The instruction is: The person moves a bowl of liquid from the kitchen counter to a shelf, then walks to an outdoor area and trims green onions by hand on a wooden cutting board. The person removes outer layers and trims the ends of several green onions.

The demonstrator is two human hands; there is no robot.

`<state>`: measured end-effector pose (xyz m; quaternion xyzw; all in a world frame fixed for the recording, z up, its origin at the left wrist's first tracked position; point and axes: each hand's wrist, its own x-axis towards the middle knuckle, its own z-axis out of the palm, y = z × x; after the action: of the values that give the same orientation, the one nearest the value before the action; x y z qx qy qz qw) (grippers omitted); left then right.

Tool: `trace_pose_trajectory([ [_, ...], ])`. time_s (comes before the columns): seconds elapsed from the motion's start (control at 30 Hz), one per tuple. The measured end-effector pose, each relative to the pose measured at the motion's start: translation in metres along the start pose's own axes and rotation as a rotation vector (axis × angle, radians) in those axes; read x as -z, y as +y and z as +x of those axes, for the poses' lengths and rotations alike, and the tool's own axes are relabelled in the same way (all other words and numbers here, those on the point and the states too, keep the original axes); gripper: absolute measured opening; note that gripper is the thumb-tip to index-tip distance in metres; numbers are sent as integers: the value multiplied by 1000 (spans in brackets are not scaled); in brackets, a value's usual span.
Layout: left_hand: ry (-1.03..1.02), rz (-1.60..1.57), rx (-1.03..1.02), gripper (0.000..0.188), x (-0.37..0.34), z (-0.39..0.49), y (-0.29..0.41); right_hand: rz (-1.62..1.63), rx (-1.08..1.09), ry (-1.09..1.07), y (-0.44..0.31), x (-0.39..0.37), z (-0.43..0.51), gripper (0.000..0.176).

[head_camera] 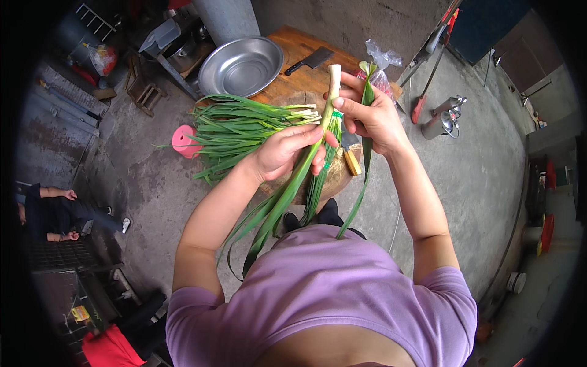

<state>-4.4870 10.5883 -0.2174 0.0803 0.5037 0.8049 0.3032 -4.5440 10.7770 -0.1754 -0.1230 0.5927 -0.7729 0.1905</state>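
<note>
My left hand [289, 149] grips a thick leek-like stalk [334, 82], white end up, its long green leaves hanging toward my lap. In my right hand [373, 114] is a separate long green leaf [367, 156], pinched near its pale top end; the thumb is close to the stalk. Below my hands, a thin green bundle [315, 188], tied with green bands, lies across a round wooden chopping block [341, 179]. A wooden-handled knife [352, 161] rests there too, its blade partly hidden. Left of the block is a pile of leafy green stalks [247, 124].
A steel basin [243, 69] and a black-handled cleaver [314, 58] sit on the wooden table [293, 41]. Beside them is a clear plastic bag [384, 57]. A pink stool [185, 141] stands left, metal flasks [440, 125] right. Another person [59, 208] is at far left.
</note>
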Motion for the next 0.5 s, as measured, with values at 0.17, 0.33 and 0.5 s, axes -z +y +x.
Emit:
trace_pose_trajectory([
  [0.17,-40,42,-58,39,6,-10,-14,-114,-54,25,4,7,2,57],
  [0.33,171,167,-76,36,-6,-4,-17,-116,-165,57,8,9,3,33],
  [0.5,110,229,-151,35,4,-20,-20,-385,16,93,19,12,4,20],
])
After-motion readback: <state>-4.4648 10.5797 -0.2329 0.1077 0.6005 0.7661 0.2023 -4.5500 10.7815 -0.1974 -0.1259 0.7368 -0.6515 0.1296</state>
